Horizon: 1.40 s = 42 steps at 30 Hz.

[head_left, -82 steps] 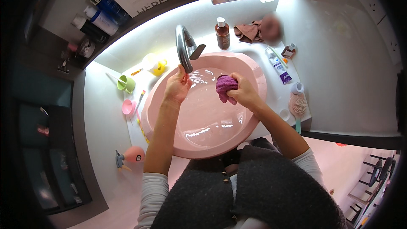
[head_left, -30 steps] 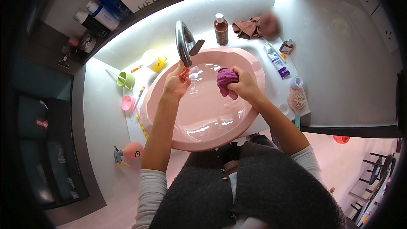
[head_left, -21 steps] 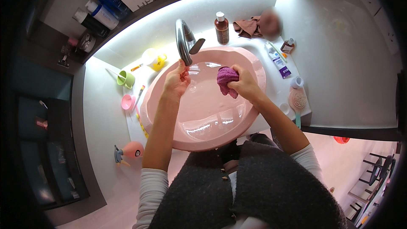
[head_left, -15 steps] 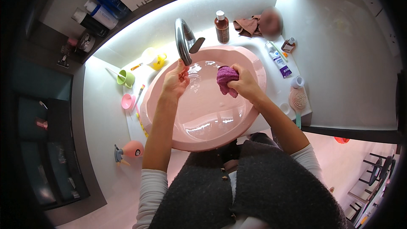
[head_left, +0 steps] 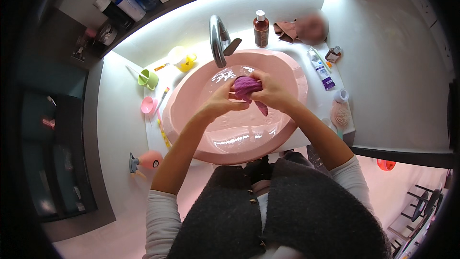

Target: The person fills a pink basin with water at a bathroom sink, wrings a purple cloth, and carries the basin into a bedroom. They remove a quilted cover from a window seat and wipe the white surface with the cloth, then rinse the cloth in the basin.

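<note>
Purple cloth (head_left: 247,88), soft and creased into a lump, is bunched between my hands, with one narrow end hanging below. My right hand (head_left: 269,90) is closed on its right side, fingers bent into the folds. My left hand (head_left: 223,101) curves around the other side, thumb stretched out beneath the bundle; I cannot tell how firmly it grips.

Directly under my grip lies the wide oval basin (head_left: 168,121), smooth and pale pink, with bright glossy reflections inside. Just beyond my grip, the shiny metal faucet (head_left: 216,38) arches over the basin's far rim. Farther out and slightly right stands a brown bottle (head_left: 261,37) with a white cap. Well to the right of my grip are a flat white-and-purple tube (head_left: 320,69) and a bristled, rounded hairbrush (head_left: 340,115); well to the left, a green mug (head_left: 151,80).
</note>
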Tool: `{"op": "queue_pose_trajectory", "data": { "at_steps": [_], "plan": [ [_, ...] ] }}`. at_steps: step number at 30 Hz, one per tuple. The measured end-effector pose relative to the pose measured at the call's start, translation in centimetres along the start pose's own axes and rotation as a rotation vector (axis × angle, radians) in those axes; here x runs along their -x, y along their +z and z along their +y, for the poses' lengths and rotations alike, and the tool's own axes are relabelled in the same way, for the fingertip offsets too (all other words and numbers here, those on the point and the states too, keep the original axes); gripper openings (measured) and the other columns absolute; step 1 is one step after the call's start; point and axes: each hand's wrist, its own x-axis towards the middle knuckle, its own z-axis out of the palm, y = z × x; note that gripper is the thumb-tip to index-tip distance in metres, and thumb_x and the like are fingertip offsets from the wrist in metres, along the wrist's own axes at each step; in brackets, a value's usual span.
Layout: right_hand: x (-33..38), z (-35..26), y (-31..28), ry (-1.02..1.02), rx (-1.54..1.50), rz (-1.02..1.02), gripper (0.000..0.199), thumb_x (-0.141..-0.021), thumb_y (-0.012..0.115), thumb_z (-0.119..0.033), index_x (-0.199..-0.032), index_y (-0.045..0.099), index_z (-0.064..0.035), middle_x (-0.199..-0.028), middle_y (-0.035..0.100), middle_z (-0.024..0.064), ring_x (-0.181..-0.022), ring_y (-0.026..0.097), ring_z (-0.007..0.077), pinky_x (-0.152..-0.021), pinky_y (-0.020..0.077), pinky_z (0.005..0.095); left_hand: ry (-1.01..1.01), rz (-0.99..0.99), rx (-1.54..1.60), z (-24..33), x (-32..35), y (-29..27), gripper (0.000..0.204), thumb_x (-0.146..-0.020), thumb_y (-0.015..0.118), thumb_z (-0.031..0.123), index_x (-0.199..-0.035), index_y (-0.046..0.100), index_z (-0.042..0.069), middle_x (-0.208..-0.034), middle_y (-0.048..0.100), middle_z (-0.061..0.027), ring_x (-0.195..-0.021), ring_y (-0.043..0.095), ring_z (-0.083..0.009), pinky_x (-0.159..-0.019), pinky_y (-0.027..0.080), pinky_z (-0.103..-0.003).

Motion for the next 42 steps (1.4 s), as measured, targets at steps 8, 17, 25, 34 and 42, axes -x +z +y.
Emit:
{"op": "queue_pose_trajectory", "data": {
  "at_steps": [8,17,25,34,42],
  "plan": [
    [-1.4,-1.4,-1.5,-0.249,0.086,0.023,0.035,-0.064,0.073,-0.004,-0.097,0.062,0.0028,-0.094,0.06,0.0156,-0.088,0.061,0.0241,-0.078,0.048,0.0338,-0.2,0.184,0.056,-0.3,1.4,-3.1,0.027,-0.084,0.059,0.007,-0.11,0.052,0.003,-0.099,0.062,-0.008,-0.086,0.063,-0.017,-0.077,0.055,-0.033],
    [-3.0,1.4,1.4,-0.064,0.008,-0.22,0.075,-0.066,0.076,0.0,-0.131,0.04,-0.0055,-0.112,0.051,0.0079,-0.097,0.054,0.0137,-0.083,0.0484,0.0271,0.077,0.203,0.652,1.9,2.6,-4.3,0.027,-0.088,0.05,-0.002,-0.115,0.045,0.001,-0.112,0.055,-0.0129,-0.107,0.057,-0.0223,-0.093,0.05,-0.037],
    [-3.9,-0.3,2.4,-0.028,-0.623,-0.026,0.031,-0.08,0.06,-0.002,-0.11,0.054,0.0049,-0.094,0.063,0.0093,-0.08,0.06,0.0173,-0.074,0.0477,0.0277,0.151,0.112,0.602,2.6,3.7,-4.2,0.043,-0.085,0.063,0.008,-0.124,0.046,0.003,-0.114,0.057,-0.0114,-0.106,0.057,-0.0193,-0.094,0.048,-0.037],
    [-3.1,-5.8,2.3,-0.34,0.274,-0.028,0.042,-0.067,0.058,0.006,-0.107,0.047,0.0005,-0.1,0.054,0.0185,-0.094,0.057,0.031,-0.082,0.0464,0.035,0.239,0.208,-0.049,3.3,2.7,-1.3,0.042,-0.077,0.068,0.005,-0.115,0.051,-0.002,-0.103,0.06,-0.0093,-0.09,0.059,-0.019,-0.083,0.051,-0.032],
    [-2.7,-2.8,3.6,-0.48,0.199,0.115,0.074,-0.06,0.075,-0.004,-0.123,0.036,-0.0047,-0.103,0.052,0.0146,-0.09,0.058,0.0237,-0.071,0.0512,0.0328,0.077,0.237,0.4,5.5,3.1,-2.2,0.038,-0.083,0.067,0.011,-0.116,0.053,-0.004,-0.104,0.06,-0.012,-0.091,0.063,-0.0162,-0.079,0.055,-0.026]
  ]
}}
